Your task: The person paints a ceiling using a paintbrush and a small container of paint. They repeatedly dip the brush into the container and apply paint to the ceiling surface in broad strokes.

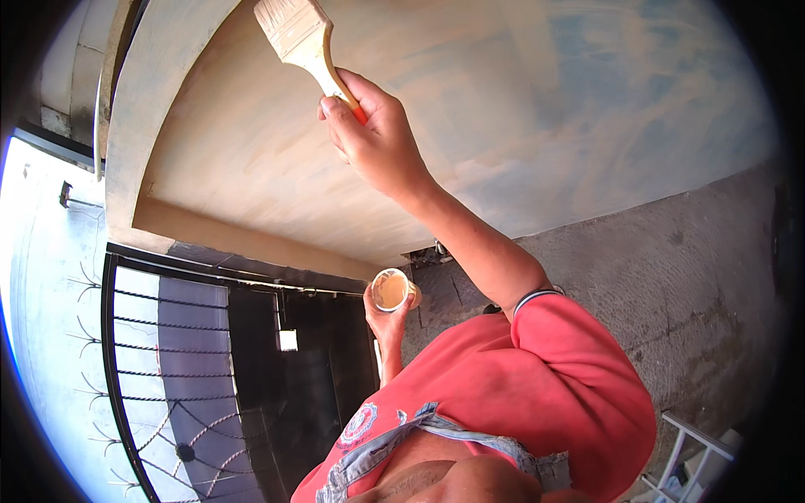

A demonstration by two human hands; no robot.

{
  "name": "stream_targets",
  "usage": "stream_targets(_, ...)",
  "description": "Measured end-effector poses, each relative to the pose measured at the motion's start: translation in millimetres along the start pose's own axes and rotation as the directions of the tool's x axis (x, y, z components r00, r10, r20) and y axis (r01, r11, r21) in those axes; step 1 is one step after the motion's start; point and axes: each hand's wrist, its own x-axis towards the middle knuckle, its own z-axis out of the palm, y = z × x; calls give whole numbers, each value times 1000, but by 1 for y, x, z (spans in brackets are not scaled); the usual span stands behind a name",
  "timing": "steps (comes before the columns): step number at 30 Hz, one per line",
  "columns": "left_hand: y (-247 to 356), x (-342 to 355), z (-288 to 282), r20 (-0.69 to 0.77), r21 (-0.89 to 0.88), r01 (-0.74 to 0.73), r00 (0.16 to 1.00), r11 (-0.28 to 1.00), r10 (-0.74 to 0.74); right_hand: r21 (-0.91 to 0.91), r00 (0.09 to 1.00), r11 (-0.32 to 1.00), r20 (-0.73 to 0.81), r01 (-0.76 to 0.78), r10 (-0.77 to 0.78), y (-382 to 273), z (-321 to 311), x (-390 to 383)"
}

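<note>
Gripping the brush by its handle, the right hand seemingly spares the bristles, the left hand closed round the cup.

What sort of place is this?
Probably a home's entrance or yard: a wrought-iron gate with twisted bars, a patchily painted wall and rough, concrete-like grey ground.

Black metal gate lower left: twisted horizontal bars, curved bars meeting at a round dark boss. Branching spikes stick out left of its frame. Dark panel beside it, small bright square in that. Rough grey concrete at right, patchy. White ladder-like frame bottom right, pale items behind unclear.
</note>
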Motion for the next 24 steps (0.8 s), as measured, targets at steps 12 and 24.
stream_targets(12, 12, 3, 2, 103, -82, -14, 994, 997, 22, -326, 979, 945, -196, -18, -49, -10, -96, -68)
stream_targets(24, 20, 9, -3, 157, -137, -62, 984, 989, 83, -690, 878, 709, -418, -142, -231, -32, -198, -159)
